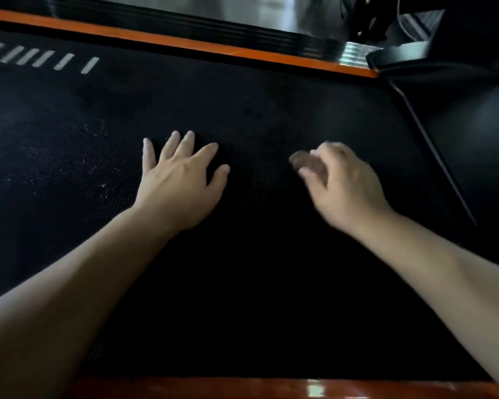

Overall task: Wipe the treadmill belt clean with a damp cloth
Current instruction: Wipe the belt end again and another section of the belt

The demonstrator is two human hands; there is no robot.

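The treadmill belt [271,298] fills most of the view: a black, finely textured surface whose long axis runs left to right. It lies between an orange side rail [185,43] on the far edge and a second orange rail [213,388] on the near edge. Its right end runs under a black motor hood [458,116]; its left end is cut off by the frame. A row of slanted white dashes [41,57] is printed near the far left. Pale specks [95,168] are scattered over the belt to the left of the hands.

The left hand [182,182] lies palm down on the belt, fingers straight and spread wide, holding nothing. The right hand [346,188] is just beside it, toward the hood, and is motion-blurred. Its fingers are curled around a small brown wad [303,162] at the fingertips. The blur prevents confirming that this is a cloth, or that it touches the belt. The middle and near belt is in deep shadow, so its surface condition cannot be made out.
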